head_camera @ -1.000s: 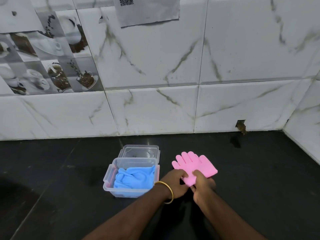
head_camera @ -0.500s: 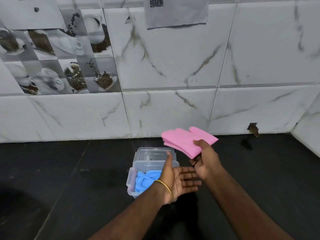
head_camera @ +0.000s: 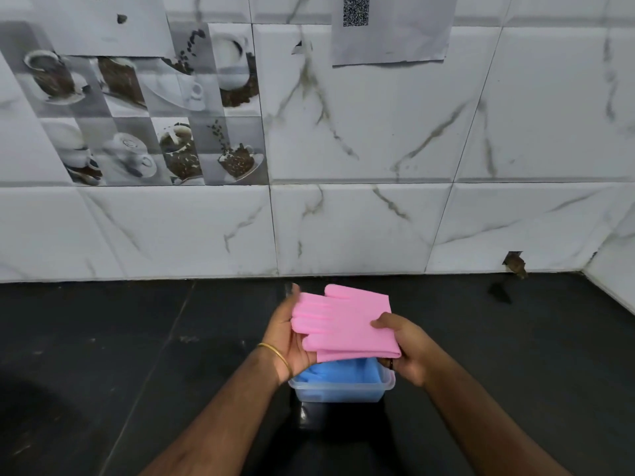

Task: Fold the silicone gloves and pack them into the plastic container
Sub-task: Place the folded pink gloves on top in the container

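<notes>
Over the black counter [head_camera: 103, 338], just above the plastic container [head_camera: 340, 389], both hands hold the folded pink glove [head_camera: 343, 324] flat and level. Looks lined up for lowering straight in, my read. Container sits on the counter close to the person; its far part is hidden behind the glove and hands. Folded blue glove [head_camera: 338, 371] already lies inside it, so half the packing looks done.

Left hand [head_camera: 292, 338]: palm up under the finger end of the pink glove, fingers fairly straight and supporting from below, thumb up along the left edge. More a cradle than a clamp; whether any finger curls round the far edge, cannot tell. Gold bangle [head_camera: 275, 352] on that wrist.

Right hand [head_camera: 402, 352]: pinching the cuff end, thumb on top, the other fingers tucked under the fold. Firm pinch probably keeps the folded layers from springing apart, since silicone tends to unfold.

Pink glove is folded double, fold edge toward the person, glove fingers pointing left. It hangs clear of the container, not touching the blue one as far as I can see.

Next step by judgement: lower it onto the blue glove and press it down. Risk: fold pops open on release, or an edge catches the rim.

Background: marble-look wall tiles [head_camera: 378, 218], coffee-cup picture tiles [head_camera: 144, 115] upper left, paper with QR code [head_camera: 391, 29] on the wall.
</notes>
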The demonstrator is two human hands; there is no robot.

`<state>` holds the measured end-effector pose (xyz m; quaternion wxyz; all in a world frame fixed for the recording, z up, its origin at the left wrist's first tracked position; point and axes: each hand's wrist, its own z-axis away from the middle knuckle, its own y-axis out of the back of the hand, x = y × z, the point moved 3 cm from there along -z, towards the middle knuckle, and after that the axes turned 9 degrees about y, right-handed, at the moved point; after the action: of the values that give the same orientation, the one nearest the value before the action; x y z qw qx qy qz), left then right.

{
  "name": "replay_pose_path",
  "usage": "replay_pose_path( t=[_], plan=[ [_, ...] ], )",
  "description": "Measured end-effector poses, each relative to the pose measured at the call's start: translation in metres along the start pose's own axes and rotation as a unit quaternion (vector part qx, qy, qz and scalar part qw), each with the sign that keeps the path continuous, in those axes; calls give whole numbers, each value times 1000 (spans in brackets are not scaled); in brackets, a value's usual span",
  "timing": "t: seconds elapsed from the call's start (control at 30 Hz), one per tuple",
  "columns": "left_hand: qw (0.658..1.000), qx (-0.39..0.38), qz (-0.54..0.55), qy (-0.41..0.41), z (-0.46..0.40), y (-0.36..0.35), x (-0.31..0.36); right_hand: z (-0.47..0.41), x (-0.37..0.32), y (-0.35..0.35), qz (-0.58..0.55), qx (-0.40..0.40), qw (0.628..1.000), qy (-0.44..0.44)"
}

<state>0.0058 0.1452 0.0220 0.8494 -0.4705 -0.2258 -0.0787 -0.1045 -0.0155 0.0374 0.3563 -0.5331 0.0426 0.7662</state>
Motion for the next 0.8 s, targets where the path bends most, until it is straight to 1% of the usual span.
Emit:
replay_pose_path(
  t=[0.07,0.13,0.17,0.2,0.23,0.3,0.37,0.43,0.53,0.57,0.6,0.67,0.7,0.8],
  plan=[
    [997,66,-44,-4,-1,8,-5,-3,6,3,58,18,998,18],
    [990,117,-77,3,-1,16,-8,-6,10,3,149,36,987,54],
    [987,133,-90,7,-2,18,-9,-7,11,4,213,48,973,77],
    [984,148,-99,12,-3,21,-10,-8,12,4,287,59,951,98],
    [981,161,-102,17,-4,23,-11,-8,12,4,362,66,923,116],
    [979,176,-101,24,-7,27,-14,-6,13,3,496,59,854,149],
    [977,184,-102,26,-10,32,-15,-3,18,0,601,42,782,162],
    [974,194,-114,29,-13,35,-16,2,23,-4,662,45,731,162],
    [972,198,-122,35,-15,35,-16,6,22,-14,739,54,638,207],
    [971,199,-124,38,-16,34,-15,6,22,-17,749,47,624,220],
    [971,201,-124,40,-16,34,-15,5,22,-20,749,32,622,225],
    [969,205,-130,45,-16,33,-14,0,23,-23,743,-10,634,217],
    [968,206,-132,47,-16,33,-14,-2,24,-24,748,-27,630,209],
    [968,209,-132,53,-17,33,-13,-6,27,-25,775,-43,601,191]
  ],
)
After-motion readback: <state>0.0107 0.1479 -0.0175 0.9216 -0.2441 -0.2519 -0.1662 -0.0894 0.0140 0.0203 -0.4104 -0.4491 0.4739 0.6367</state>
